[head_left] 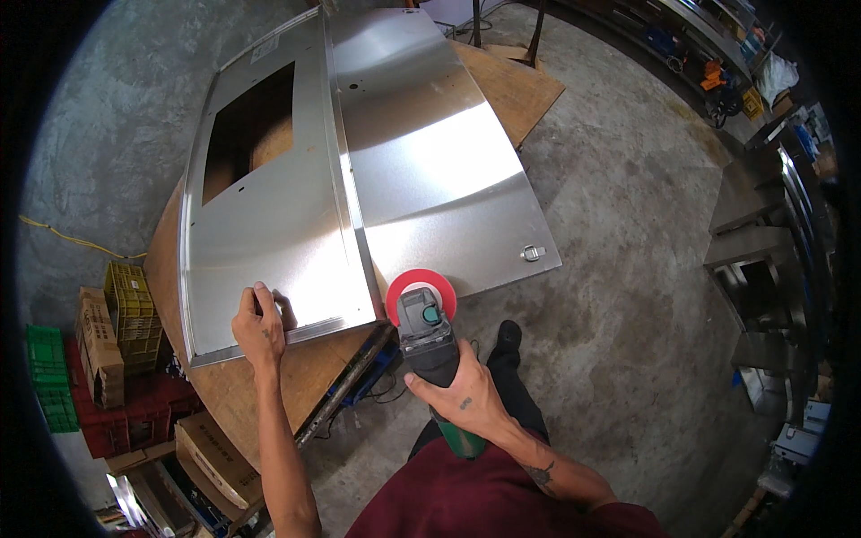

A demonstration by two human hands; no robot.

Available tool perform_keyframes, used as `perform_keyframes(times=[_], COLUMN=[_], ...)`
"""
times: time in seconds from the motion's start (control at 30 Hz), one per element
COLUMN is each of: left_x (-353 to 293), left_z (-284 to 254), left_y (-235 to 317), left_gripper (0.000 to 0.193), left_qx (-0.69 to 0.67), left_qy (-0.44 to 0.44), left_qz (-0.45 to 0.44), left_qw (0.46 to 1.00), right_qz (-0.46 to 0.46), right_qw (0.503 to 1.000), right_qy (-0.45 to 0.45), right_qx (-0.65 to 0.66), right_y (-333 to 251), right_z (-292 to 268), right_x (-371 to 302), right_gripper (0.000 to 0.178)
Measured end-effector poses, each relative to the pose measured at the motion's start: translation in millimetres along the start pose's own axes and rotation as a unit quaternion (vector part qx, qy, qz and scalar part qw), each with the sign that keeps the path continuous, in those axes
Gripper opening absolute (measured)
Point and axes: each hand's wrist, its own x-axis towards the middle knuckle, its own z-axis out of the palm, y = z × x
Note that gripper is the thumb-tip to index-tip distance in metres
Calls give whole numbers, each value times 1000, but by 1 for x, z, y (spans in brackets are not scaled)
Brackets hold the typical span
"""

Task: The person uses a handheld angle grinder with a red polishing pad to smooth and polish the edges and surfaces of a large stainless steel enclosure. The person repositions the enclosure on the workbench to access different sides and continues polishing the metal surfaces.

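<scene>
Grinder (430,336), 2 steel panels (359,179), crates (130,309) nearby

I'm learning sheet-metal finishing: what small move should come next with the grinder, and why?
Probably ease the grinder forward so its red disc meets the panel at the near corner. The right hand holds it just off that edge, while the left hand already presses the panel down.

- We see silver-grey sheet metal panels (269,215), bright glare streaks.
- Grinder (430,345): black-and-green body, teal button, red disc (420,280).
- Bench (233,386) top is brown wood.
- Our shirt (484,502) is maroon.
- Crates: yellow (133,314), green (49,377), red (126,417).
- Floor (628,269) is mottled grey concrete.
</scene>
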Motion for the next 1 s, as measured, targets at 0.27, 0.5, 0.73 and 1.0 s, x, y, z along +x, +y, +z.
perform_keyframes(times=[0.27, 0.5, 0.73, 1.0], left_x=[1, 1, 1, 1], left_z=[-2, 0, 1, 0], left_y=[4, 1, 0, 3], left_gripper=[48, 48, 48, 48], left_qx=[13, 15, 16, 8], left_qy=[7, 10, 13, 15], left_qz=[16, 11, 10, 7], left_qw=[1000, 1000, 1000, 1000], right_qz=[10, 4, -13, -10], right_qw=[1000, 1000, 1000, 1000], right_qy=[-7, -13, -7, -5], right_qx=[-4, -5, -8, -11], right_y=[0, 1, 1, 3], right_z=[0, 1, 3, 4], right_x=[-1, -1, -2, -2], right_gripper=[78, 79, 77, 77])
